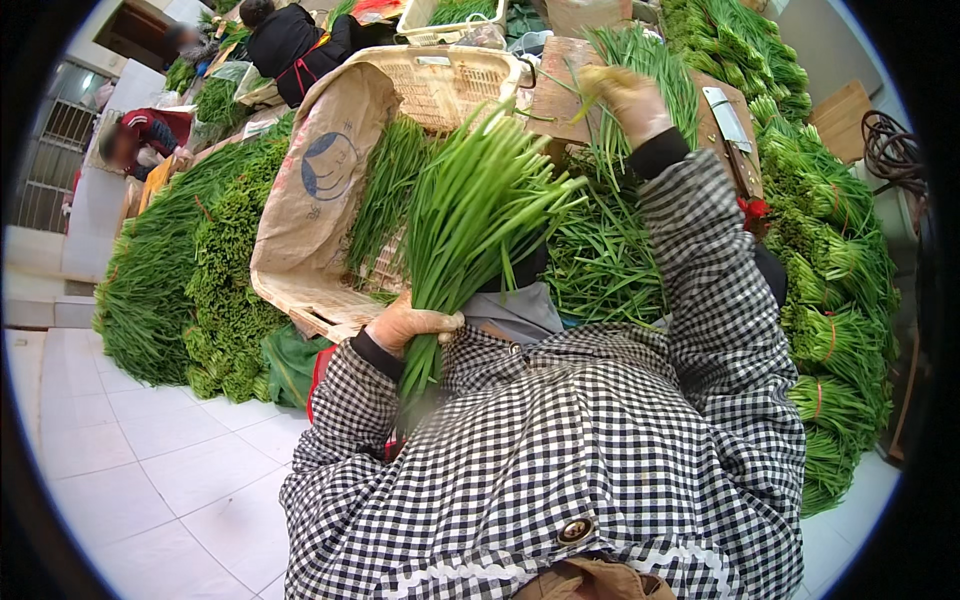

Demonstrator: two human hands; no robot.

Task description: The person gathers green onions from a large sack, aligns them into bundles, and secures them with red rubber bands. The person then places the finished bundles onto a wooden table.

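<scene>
My left hand point(415, 324), which looks gloved, grips a thick bunch of green garlic chives point(469, 217) near the lower part, with the pale stem ends pointing up to the right. To the right and farther off, my gloved right hand point(621, 94) is raised over a wooden board point(559, 94), blurred, with a few yellowish-green blades at its fingers. Loose chives point(649, 64) lie on the board beside and under that hand. A cleaver point(727, 118) rests at the board's right side. More chives lie in a plastic crate point(457, 82) partly lined with a printed sack point(326, 180).
Loose leaves point(607, 255) are heaped below the board. Bundled chives are stacked at the left point(165, 262) and the right point(832, 330). A person in black point(296, 49) and another in dark red point(154, 131) are at the upper left. Coiled cable point(892, 150) hangs far right.
</scene>
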